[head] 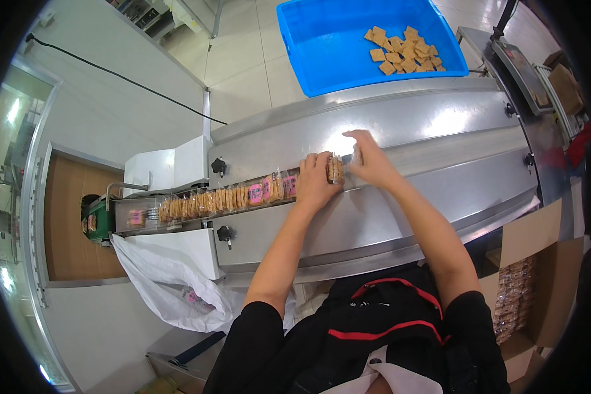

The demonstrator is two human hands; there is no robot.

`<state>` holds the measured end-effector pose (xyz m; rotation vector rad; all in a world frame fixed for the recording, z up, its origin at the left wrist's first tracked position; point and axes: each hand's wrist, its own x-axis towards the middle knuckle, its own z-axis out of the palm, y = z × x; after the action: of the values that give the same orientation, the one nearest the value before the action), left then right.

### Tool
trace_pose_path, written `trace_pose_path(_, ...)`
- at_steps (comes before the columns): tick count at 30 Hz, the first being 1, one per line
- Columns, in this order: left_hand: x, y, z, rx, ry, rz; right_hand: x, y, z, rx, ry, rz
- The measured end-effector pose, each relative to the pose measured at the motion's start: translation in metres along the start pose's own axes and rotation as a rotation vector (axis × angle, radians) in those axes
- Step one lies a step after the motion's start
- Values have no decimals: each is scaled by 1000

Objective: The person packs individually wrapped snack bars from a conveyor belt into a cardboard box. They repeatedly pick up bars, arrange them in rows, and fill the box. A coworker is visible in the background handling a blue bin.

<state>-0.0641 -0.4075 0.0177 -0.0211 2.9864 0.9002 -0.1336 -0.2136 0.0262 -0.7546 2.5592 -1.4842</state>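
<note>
A row of clear-wrapped crackers [226, 198], several with pink labels, stands on edge in a metal channel of the steel conveyor table [276, 231]. At the row's right end my left hand [317, 182] is shut on wrapped crackers [335, 168], which show between its thumb and fingers. Just right of them, my right hand [371, 160] is raised over the steel with thumb and forefinger apart. A blurred, clear film-like bit shows by its palm; whether the hand holds it is unclear. One wrapped pack [137, 217] lies apart at the channel's left end.
A blue plastic bin [320, 54] with loose square crackers [409, 51] sits beyond the table. An open cardboard box [554, 290] of wrapped packs stands at lower right. A white sack [172, 290] hangs at lower left. A scale [522, 74] stands at upper right; a green conveyor [101, 221] passes through the wall opening.
</note>
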Motion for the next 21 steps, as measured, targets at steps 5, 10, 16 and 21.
trace_pose_path(5,-3,-13,12,43,20,121,-9,11,22,113,-216,-132)
trace_pose_path(10,-11,-24,-22,-264,-108,132,-4,23,23,-105,-269,-96)
trace_pose_path(16,-11,-28,-22,-171,-172,94,-15,27,29,-15,-200,-13)
trace_pose_path(21,-7,-6,-8,-468,-24,20,-13,-2,22,-364,-82,-193)
